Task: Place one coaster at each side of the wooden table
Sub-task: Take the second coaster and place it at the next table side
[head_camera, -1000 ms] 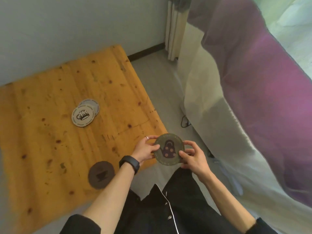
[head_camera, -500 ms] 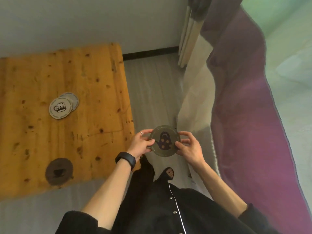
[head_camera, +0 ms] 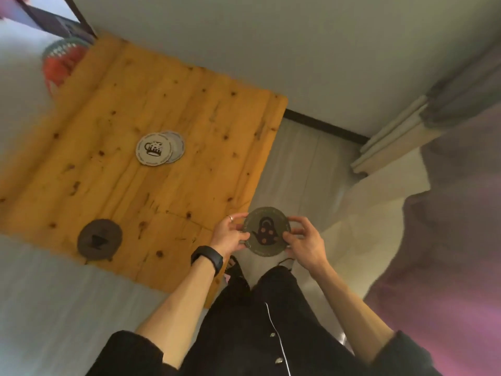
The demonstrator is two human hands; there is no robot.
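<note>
Your left hand (head_camera: pixel 229 234) and right hand (head_camera: pixel 305 241) both pinch the rim of the green teapot coaster (head_camera: pixel 267 231), fingers closed on its edges, holding it flat above the floor just off the wooden table (head_camera: pixel 189 109) corner. On the table, a dark coaster (head_camera: pixel 99 239) lies near the front edge; 2 pale coasters (head_camera: pixel 160 147) overlap mid-table. A purple curtain (head_camera: pixel 447 240) hangs at your right.

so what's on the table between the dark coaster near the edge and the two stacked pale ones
Nothing: in the head view, only bare knotty wood of the table lies between the dark coaster and the overlapping pale coasters.
</note>
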